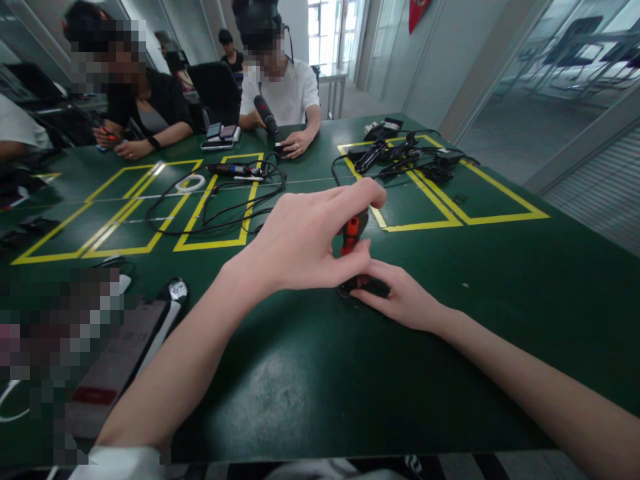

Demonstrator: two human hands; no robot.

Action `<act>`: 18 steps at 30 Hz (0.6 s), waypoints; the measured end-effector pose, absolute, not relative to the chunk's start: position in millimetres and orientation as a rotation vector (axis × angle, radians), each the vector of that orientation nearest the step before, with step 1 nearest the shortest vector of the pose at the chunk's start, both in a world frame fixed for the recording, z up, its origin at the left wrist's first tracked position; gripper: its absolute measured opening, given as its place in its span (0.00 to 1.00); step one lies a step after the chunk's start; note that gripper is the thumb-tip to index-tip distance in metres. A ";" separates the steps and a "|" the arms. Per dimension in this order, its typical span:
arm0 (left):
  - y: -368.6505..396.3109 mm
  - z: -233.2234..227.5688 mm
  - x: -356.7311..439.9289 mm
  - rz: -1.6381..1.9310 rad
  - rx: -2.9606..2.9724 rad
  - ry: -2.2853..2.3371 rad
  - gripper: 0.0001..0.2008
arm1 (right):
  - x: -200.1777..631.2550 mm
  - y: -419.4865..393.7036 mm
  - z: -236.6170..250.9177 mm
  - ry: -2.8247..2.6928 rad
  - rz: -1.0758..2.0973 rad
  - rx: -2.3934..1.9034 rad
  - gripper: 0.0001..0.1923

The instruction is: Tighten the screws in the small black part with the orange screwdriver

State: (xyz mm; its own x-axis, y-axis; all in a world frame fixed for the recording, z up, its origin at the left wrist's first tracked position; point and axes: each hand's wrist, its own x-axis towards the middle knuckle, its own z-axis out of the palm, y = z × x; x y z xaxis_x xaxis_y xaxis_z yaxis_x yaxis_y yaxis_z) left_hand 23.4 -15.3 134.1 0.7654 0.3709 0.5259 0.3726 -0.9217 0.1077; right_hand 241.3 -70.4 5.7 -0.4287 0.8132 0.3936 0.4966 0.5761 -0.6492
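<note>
L hand (pixel 300 243) pinches the red/black screwdriver (pixel 351 233) upright, fingers closed round its handle, tip down on a small black part (pixel 367 287). R hand (pixel 400 300) fingers press that part flat to the green bench (pixel 500 300), steadying it.

1. Receiving even, fairly bright indoor light, with daylight coming through the windows (pixel 327 27) at the back.
2. Showing a pale, dull glare patch on the green table (pixel 280 393) near the bottom edge.
3. Casting only soft, faint shadows beneath the left hand (pixel 300 243) and right hand (pixel 400 300).
4. Bending straight lines outward at the edges, wide-angle style.
5. Staying sharp centrally, softening toward the corners; pixelated blocks masking faces and lower left.
</note>
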 end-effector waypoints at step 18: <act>-15.4 134.4 23.9 -0.849 -2.970 -0.626 0.19 | 242.3 -70.3 8.3 -2.102 0.603 -1.071 0.05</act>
State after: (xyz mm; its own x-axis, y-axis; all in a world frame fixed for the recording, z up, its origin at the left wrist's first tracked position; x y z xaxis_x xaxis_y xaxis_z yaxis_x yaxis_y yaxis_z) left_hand 23.9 -15.4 134.4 0.7759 0.3771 0.5058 0.3715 -0.9210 0.1167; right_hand 242.3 -70.3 8.3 -0.4202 0.8294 0.3681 0.5080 0.5512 -0.6620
